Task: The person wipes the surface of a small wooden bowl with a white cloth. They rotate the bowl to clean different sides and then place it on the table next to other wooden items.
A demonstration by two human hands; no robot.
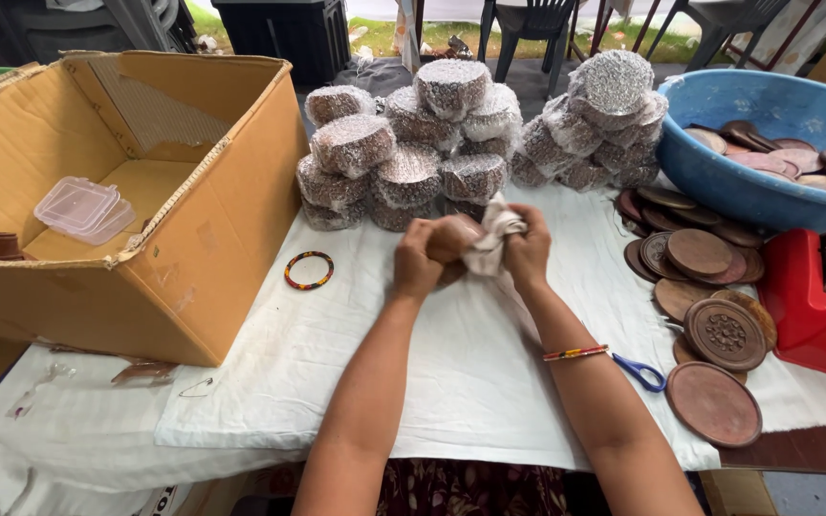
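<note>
Wiping a round brown disc (451, 239) over the middle of the white-clothed counter (432, 382), the left hand (420, 260) has its grip clamped on the disc and the right hand (526, 250) has its grip closed on a white cloth (491, 234). Bubble-wrapped bundles (403, 158) stand finished at the far side. Bare discs (709, 287) lie at right beside a blue basin (719, 182) holding more; an open cardboard box (145, 191) sits left, with chairs and grass beyond.

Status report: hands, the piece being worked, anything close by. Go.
Left hand shut on brown round disc. Right hand shut on white cloth, pressed to the disc. Bubble-wrapped stacks just beyond; nothing between.
</note>
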